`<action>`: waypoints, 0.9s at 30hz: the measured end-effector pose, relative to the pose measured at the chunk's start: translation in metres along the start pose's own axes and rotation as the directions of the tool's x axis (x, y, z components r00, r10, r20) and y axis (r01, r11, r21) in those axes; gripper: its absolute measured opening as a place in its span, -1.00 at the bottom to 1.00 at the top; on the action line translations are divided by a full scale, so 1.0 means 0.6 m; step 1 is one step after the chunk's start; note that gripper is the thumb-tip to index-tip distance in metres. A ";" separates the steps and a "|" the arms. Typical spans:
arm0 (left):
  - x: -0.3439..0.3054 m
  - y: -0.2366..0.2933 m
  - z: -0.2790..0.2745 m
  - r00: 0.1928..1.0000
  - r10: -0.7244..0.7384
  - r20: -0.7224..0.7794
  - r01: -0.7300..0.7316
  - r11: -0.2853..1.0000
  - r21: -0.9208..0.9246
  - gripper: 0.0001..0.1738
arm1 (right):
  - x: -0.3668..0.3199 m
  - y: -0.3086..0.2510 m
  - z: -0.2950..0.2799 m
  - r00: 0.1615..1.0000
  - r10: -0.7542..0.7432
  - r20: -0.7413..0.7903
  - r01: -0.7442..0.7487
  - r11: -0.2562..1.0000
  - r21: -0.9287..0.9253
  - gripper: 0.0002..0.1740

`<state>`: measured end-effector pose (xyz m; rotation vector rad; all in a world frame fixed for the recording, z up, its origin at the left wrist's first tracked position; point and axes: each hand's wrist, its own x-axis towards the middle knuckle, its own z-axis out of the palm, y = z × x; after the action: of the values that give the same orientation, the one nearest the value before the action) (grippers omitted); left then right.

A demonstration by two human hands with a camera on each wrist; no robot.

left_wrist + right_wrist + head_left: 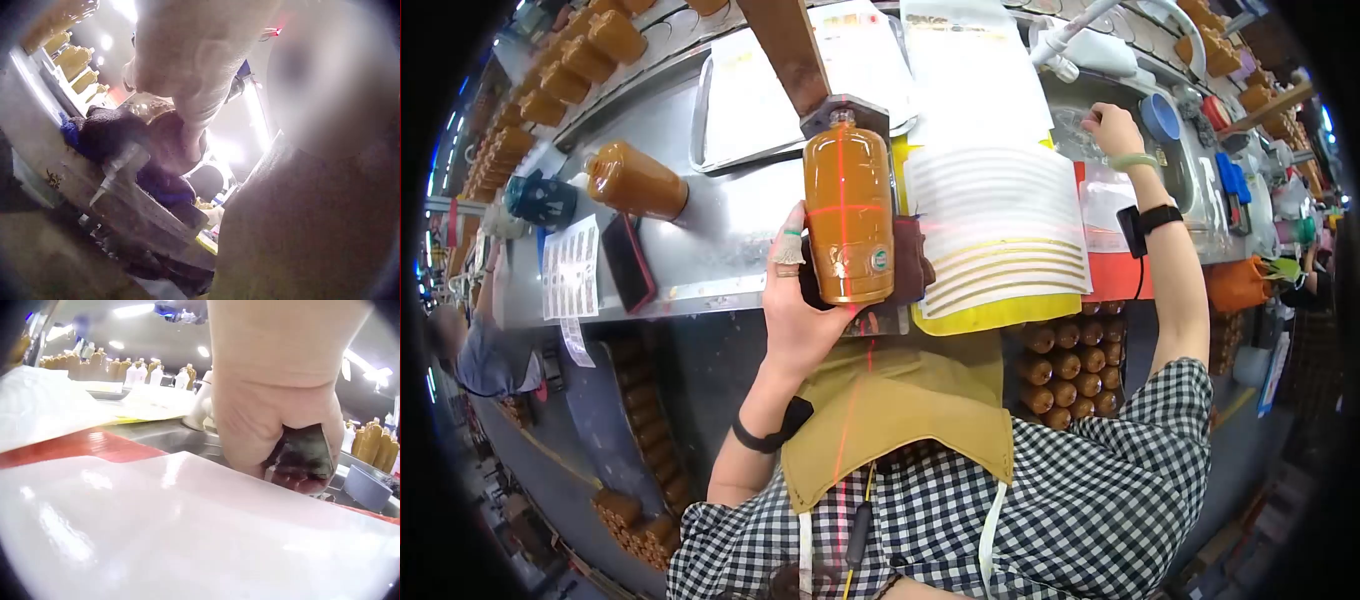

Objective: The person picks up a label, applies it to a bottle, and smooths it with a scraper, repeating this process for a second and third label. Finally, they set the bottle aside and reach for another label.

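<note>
A glossy brown bottle (850,205) lies with its neck pointing away from me, against a dark bracket (845,105). Red laser lines cross its side, and a small green round label sits near its base. My left hand (795,305) holds it, fingers along its left side and thumb at the base; a tassel hangs at one finger. Dark padded supports (912,262) flank the bottle. Over the sink (1085,95), my right hand (1115,132) grips a dark flat piece (303,453), mostly hidden in the palm; I cannot tell its kind.
Striped transfer sheets (1000,230) lie on a yellow board right of the bottle. Another brown bottle (635,180) and a phone (629,262) are at left. A blue bowl (1160,117) stands by the sink. A wooden post (785,50) rises behind the bracket.
</note>
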<state>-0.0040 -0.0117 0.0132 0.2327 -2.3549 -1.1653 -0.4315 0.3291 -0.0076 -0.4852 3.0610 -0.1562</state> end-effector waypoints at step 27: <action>0.002 -0.014 -0.002 1.000 0.004 -0.020 -0.003 0.999 0.038 0.24 | 0.154 -0.633 0.067 0.451 -0.891 -0.056 0.878 0.432 0.207 -0.65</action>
<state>-0.0050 -0.0182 0.0073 0.2520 -2.3604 -1.1128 -0.4006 -0.0625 -0.0093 -1.9886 2.2918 -0.4593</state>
